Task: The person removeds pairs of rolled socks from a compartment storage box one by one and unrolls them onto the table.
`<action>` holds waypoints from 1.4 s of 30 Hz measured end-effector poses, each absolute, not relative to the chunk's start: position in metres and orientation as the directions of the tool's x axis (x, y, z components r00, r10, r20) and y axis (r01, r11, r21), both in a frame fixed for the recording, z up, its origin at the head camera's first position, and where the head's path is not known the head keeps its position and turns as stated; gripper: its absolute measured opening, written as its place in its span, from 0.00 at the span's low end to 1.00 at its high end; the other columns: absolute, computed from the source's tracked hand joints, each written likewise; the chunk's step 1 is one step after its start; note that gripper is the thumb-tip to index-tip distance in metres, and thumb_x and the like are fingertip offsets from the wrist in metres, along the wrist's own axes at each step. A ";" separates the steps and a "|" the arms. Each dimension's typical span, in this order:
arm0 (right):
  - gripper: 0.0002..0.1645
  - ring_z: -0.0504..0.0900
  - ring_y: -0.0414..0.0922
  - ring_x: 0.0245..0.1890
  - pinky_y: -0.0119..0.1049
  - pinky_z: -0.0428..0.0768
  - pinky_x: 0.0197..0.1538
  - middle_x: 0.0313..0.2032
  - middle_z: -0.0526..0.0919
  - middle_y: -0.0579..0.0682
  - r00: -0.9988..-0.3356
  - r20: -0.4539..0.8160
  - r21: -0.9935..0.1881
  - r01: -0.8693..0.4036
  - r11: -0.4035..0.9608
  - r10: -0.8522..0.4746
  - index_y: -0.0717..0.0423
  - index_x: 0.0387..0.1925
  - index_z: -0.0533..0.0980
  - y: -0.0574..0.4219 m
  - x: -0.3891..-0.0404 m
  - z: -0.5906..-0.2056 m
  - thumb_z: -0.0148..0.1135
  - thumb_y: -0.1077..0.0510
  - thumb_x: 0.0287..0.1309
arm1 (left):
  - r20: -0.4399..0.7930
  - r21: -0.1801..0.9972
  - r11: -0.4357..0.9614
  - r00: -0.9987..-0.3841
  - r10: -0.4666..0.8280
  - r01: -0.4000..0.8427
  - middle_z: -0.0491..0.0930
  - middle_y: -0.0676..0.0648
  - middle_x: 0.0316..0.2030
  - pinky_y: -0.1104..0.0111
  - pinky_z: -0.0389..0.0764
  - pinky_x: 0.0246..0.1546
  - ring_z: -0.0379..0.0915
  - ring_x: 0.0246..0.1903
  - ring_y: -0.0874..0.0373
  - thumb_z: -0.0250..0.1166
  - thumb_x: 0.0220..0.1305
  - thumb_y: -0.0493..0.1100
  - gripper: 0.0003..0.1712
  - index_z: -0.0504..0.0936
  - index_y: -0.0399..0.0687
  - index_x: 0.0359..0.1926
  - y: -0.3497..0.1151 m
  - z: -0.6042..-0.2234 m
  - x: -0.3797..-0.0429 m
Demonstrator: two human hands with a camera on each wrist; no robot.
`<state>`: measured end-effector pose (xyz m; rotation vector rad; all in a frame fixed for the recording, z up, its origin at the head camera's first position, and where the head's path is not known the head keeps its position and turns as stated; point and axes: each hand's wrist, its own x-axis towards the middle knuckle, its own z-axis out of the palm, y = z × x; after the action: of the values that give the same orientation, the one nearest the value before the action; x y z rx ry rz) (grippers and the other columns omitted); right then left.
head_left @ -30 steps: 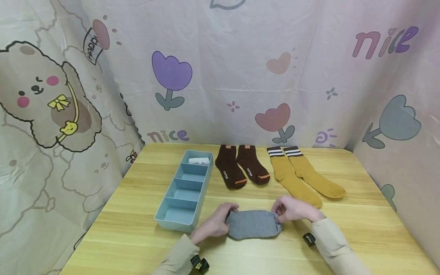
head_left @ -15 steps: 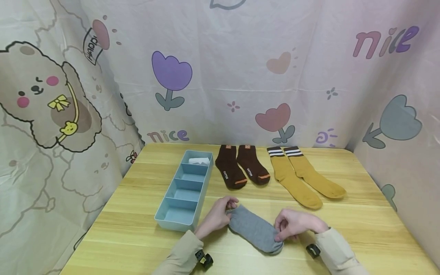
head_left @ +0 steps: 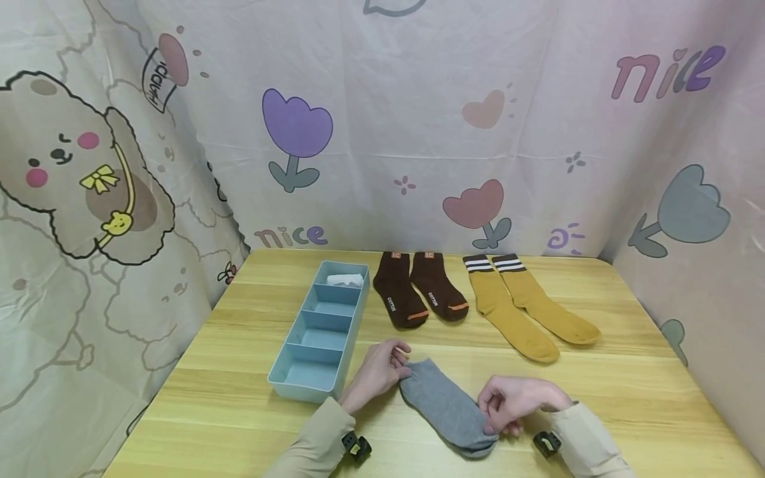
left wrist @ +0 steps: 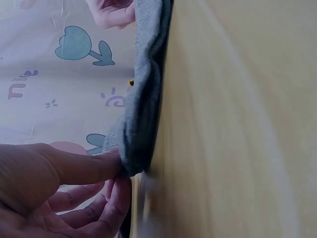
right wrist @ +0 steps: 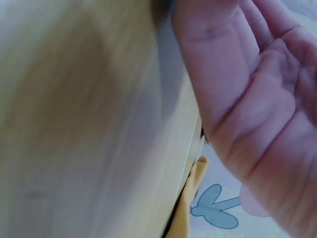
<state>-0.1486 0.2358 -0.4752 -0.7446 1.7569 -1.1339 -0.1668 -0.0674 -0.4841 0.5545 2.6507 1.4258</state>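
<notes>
A pair of short grey socks (head_left: 445, 406), lying one over the other, stretches at a slant between both hands low over the table. At the cuff end my left hand (head_left: 378, 373) pinches the fabric; in the left wrist view its thumb (left wrist: 89, 166) and fingers meet at the socks' edge, where stacked layers (left wrist: 143, 94) show. My right hand (head_left: 515, 401) grips the toe end between thumb and curled fingers. Most of the right wrist view is filled by that hand's palm (right wrist: 247, 109), and the socks are nearly out of it.
Left of the socks stands a pale blue organizer box (head_left: 348, 358) with several compartments, the farthest holding a white folded cloth item (head_left: 344, 280). Two dark brown socks (head_left: 402, 292) and two mustard socks (head_left: 520, 325) lie at the back. A printed curtain (head_left: 382, 119) surrounds the wooden table (head_left: 645, 398).
The grey socks have turned from level to slanted, toe end nearer the body. My right hand has moved down toward the front edge with that end; my left hand has shifted slightly up.
</notes>
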 end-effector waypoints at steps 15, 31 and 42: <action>0.16 0.79 0.43 0.12 0.31 0.79 0.15 0.20 0.66 0.88 -0.314 -0.208 -0.977 0.117 0.180 -0.926 0.84 0.36 0.59 0.275 -0.149 -0.481 0.51 0.69 0.65 | 0.141 0.913 0.314 -0.922 0.360 0.262 0.85 0.42 0.32 0.71 0.84 0.29 0.78 0.27 0.68 0.66 0.63 0.30 0.06 0.77 0.37 0.38 -0.056 -0.472 -0.169; 0.18 0.83 0.33 0.20 0.24 0.81 0.25 0.24 0.86 0.43 -0.586 -0.299 -0.953 0.139 0.269 -0.753 0.86 0.40 0.62 0.326 -0.151 -0.475 0.56 0.69 0.61 | 0.088 0.863 0.425 -0.908 0.410 0.275 0.89 0.40 0.44 0.78 0.78 0.27 0.85 0.31 0.57 0.63 0.62 0.28 0.11 0.89 0.38 0.43 -0.004 -0.474 -0.188; 0.13 0.82 0.33 0.18 0.24 0.79 0.23 0.22 0.85 0.42 -0.641 -0.302 -0.942 0.086 0.326 -0.705 0.81 0.39 0.66 0.338 -0.155 -0.481 0.55 0.70 0.59 | 0.123 0.777 0.492 -0.862 0.492 0.392 0.88 0.40 0.46 0.76 0.83 0.42 0.88 0.42 0.51 0.64 0.60 0.28 0.15 0.87 0.33 0.48 0.009 -0.480 -0.192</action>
<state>-0.1546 0.3378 -0.4811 -0.5471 1.8691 -1.3888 -0.1915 0.0093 -0.4800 0.7770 2.6121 1.3147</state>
